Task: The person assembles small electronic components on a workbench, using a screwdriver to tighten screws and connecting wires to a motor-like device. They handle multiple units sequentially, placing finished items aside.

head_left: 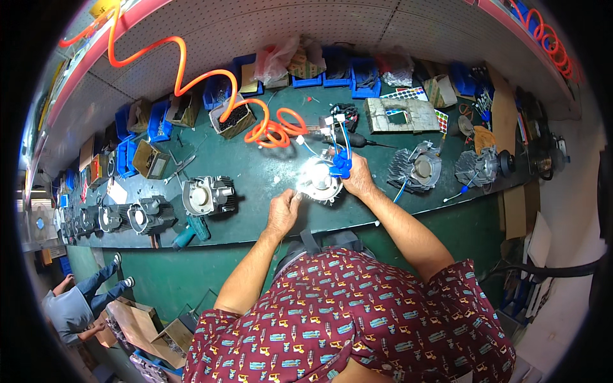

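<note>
A round metal engine or motor housing (322,185) lies on the green bench in front of me, partly washed out by glare. My left hand (283,212) is closed at its lower left rim, thumb and forefinger together; anything between them is too small to make out. On the housing's right side, my right hand (359,177) is wrapped round a bundle of blue connectors (341,164). Blue and white wires rise from this bundle toward white plugs (332,120). Part of the right hand's fingers is hidden behind the blue pieces.
Finned housings (418,167) stand to the right, with more (207,196) along the left. A green power drill (191,233) lies at the front edge. An orange coiled hose (274,131) hangs over the bench. Blue bins (365,78) line the back. Someone walks at far left.
</note>
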{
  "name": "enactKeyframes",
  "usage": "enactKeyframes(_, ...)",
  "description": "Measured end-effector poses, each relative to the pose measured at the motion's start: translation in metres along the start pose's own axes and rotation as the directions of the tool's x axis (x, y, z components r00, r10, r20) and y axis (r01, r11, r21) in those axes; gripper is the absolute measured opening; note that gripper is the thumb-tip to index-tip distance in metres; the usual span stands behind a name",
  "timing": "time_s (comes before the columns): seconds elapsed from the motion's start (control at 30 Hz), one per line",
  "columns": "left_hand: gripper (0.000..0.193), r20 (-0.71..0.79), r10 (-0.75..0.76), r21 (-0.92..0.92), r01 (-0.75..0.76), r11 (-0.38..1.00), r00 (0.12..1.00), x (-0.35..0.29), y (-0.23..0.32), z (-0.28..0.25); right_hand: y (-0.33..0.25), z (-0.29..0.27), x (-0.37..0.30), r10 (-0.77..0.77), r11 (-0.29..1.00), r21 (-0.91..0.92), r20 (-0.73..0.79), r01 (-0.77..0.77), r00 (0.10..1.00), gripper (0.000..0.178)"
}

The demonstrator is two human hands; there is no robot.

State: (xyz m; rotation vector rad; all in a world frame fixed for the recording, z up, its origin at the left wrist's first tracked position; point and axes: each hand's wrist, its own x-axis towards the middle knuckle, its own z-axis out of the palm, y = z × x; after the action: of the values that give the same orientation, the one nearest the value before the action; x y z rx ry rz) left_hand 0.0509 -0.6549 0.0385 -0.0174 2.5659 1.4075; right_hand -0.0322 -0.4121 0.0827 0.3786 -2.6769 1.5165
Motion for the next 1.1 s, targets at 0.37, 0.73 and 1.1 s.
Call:
enactKeyframes(0.37,0.019,0.088,-0.134,-0.198,0.149,0.969,0.987,-0.037,0.018,-0.051,0.007,-0.006,-0.004,0.227,0.944,0.257,-0.050,-0.207,0.973,0.031)
enactKeyframes(0.73,0.014,-0.054,0.130,-0.258,-0.140,0.956,0.990,-0.042,0.103,-0.071,-0.118,-0.003,-0.033,0.402,0.470,0.669,0.419,-0.576,0.814,0.031)
enactKeyframes(1.1,0.011,-0.104,0.121,-0.269,-0.145,0.952,0.987,-0.045,0.119,-0.068,-0.118,-0.002,-0.042,0.388,0.458,0.669,0.442,-0.586,0.808,0.026)
